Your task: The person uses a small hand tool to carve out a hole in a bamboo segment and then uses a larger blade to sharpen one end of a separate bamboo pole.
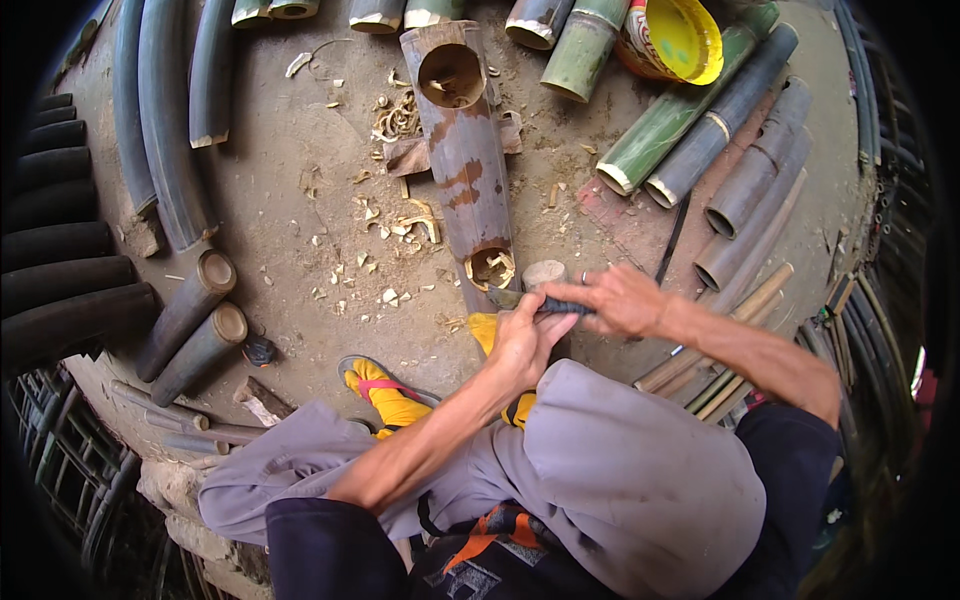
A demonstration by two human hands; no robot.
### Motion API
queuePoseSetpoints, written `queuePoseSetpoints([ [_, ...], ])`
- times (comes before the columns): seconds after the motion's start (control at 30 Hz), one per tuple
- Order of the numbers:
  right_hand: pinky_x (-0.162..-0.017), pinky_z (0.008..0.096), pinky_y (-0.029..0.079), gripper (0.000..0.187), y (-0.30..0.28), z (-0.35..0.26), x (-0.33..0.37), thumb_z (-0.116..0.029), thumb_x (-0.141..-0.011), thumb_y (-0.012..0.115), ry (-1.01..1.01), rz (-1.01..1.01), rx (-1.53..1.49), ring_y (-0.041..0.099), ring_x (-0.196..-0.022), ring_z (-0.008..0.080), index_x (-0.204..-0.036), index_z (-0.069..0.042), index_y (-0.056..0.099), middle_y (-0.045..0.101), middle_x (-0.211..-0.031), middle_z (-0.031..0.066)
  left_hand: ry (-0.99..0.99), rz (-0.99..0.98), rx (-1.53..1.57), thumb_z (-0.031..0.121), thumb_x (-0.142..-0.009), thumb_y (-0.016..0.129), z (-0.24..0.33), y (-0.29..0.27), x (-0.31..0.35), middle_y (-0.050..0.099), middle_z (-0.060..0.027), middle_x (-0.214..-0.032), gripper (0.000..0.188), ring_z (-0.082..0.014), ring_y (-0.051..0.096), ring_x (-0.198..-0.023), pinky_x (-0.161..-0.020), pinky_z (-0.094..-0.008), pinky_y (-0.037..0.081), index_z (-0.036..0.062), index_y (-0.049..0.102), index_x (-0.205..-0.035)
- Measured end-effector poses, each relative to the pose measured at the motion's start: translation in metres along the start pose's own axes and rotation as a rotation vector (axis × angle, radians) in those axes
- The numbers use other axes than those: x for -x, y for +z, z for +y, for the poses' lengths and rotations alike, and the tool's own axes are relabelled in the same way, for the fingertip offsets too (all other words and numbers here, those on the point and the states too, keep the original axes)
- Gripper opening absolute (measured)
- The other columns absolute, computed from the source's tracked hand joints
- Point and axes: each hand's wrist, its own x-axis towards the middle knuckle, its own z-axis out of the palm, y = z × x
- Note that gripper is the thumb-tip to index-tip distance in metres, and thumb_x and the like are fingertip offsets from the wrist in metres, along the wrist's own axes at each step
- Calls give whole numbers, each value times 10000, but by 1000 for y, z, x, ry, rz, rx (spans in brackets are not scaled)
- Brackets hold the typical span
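A thick brown bamboo tube (pixel 463 150) lies lengthwise in front of me, its near end running down between my legs. One large round hole is cut near its far end and a smaller one, with pale shavings in it, near my hands. My right hand (pixel 622 300) is closed round the dark handle of a knife (pixel 568 304). The knife's short blade points left, at the near rim of the smaller hole. My left hand (pixel 527 335) is closed on the front of the knife, close to the blade, with its thumb and fingers against it.
Pale shavings (pixel 400 225) litter the ground left of the tube. Green and grey bamboo poles (pixel 690 110) lie at the right, beside a yellow bucket (pixel 690 40). Long dark poles (pixel 165 110) lie at the left. A short wooden peg (pixel 545 272) stands beside the smaller hole.
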Motion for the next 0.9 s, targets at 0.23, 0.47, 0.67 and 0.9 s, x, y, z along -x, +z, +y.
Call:
queuePoseSetpoints([
  [0.23, -680, 491, 488, 568, 79, -59, -24, -132, -756, 584, 152, 222, -768, 591, -819, 467, -1250, -55, 315, 589, -888, 298, -166, 133, -803, 158, -936, 431, 52, -19, 5, 610, -167, -945, 242, -242, 635, -809, -673, -362, 588, -43, 564, -962],
  [0.47, -706, 513, 479, 486, 67, -82, -22, -121, -781, 576, 206, 383, -840, 594, -859, 479, -1208, -51, 355, 601, -917, 287, -288, 240, -973, 235, -907, 450, 77, 3, -3, 630, -133, -753, 273, -237, 632, -616, -576, -365, 585, 0, 586, -878],
  [0.67, -730, 510, 484, 551, 62, -56, 5, -83, -769, 570, 306, 660, -370, 605, -804, 436, -1300, -138, 435, 615, -912, 201, -25, -3, -956, 248, -909, 505, 44, 6, -7, 645, -99, -902, 299, -195, 603, -718, -668, -340, 508, -14, 615, -1001],
  [0.9, -638, 320, 403, 323, -29, -30, -26, -225, -767, 593, -55, 583, 764, 615, -724, 189, -1067, -107, 619, 651, -803, 50, 200, -492, 217, 186, -965, 489, 22, 1, -12, 508, -99, -1273, 354, -208, 470, -1211, -1074, -386, 367, 6, 448, -1267],
])
